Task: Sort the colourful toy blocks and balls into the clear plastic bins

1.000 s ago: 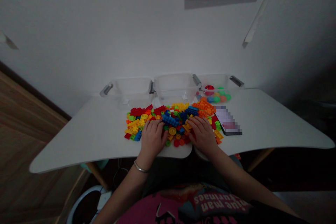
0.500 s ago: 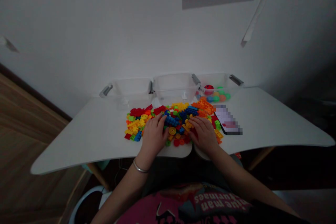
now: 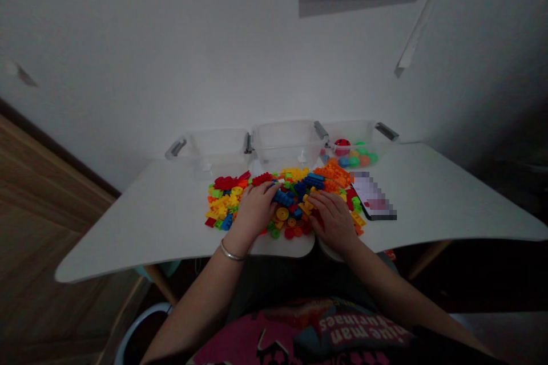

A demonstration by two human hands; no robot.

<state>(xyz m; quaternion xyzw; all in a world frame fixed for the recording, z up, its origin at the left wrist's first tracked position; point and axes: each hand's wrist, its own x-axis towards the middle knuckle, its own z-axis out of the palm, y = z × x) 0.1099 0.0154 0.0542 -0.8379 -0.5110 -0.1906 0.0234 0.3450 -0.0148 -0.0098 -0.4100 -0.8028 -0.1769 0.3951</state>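
A heap of bright plastic building blocks [image 3: 229, 202] lies along the front middle of the table. My left hand [image 3: 257, 208], a silver bangle on its wrist, reaches into the heap with its fingers and thumb about the near end of a ridged blue block [image 3: 283, 199]. My right hand [image 3: 333, 218] rests on the right part of the heap, fingers stretched and thumb apart. Its fingertips touch a yellow block [image 3: 306, 204]. Round yellow, orange and red wheel-like pieces [image 3: 282, 214] lie between the hands. My palms hide the blocks beneath them.
Three clear plastic bins stand against the wall: a left bin [image 3: 220, 145], a middle bin [image 3: 286, 140], and a right bin [image 3: 377, 140] holding several coloured balls [image 3: 353, 161]. A phone [image 3: 371, 197] lies right of the heap. The white table [image 3: 436, 194] has a notched front edge.
My left hand has moved slightly right and forward, its fingers now farther over the blue block. The right hand stays nearly where it was. The whole view has shifted a little.
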